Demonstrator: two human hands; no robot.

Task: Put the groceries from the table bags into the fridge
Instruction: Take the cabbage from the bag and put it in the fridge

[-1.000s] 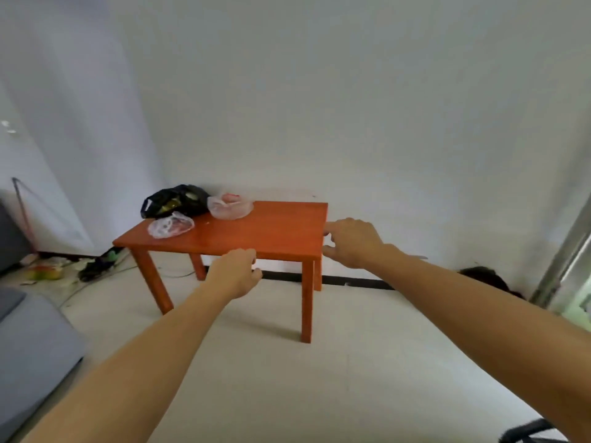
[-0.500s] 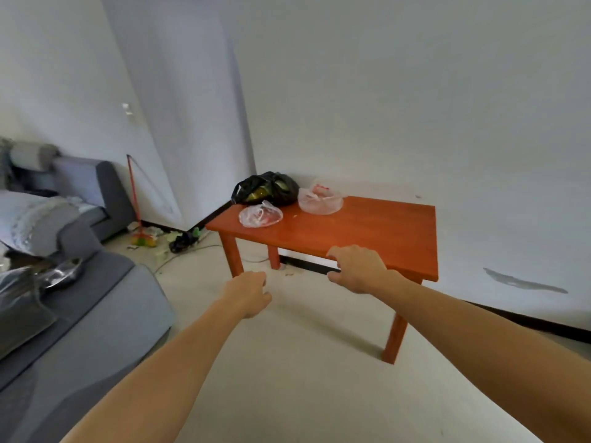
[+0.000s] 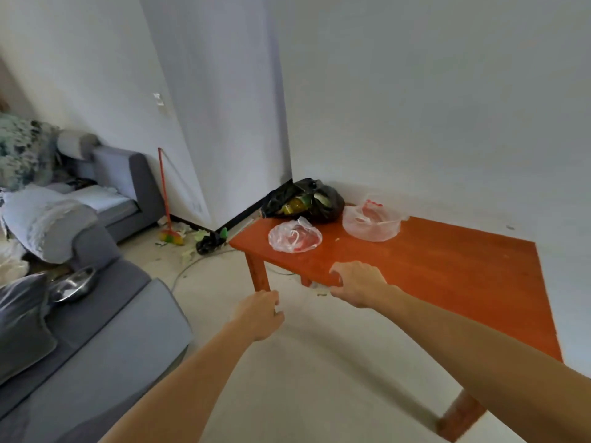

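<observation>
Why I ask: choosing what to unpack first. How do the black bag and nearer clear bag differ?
The black bag is opaque and bulkier; the nearer clear bag is see-through and flatter. The black bag gapes, showing yellow and green; the clear bag shows red inside. Both lie on the table, untouched.

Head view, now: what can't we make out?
Fridge: not in the head view.
Black bag contents: mostly hidden by its plastic; only yellow-green bits show.
Near clear bag and far clear bag: contents just a pinkish-red blur through film.
Near-right table leg: top hidden by right forearm.
</observation>
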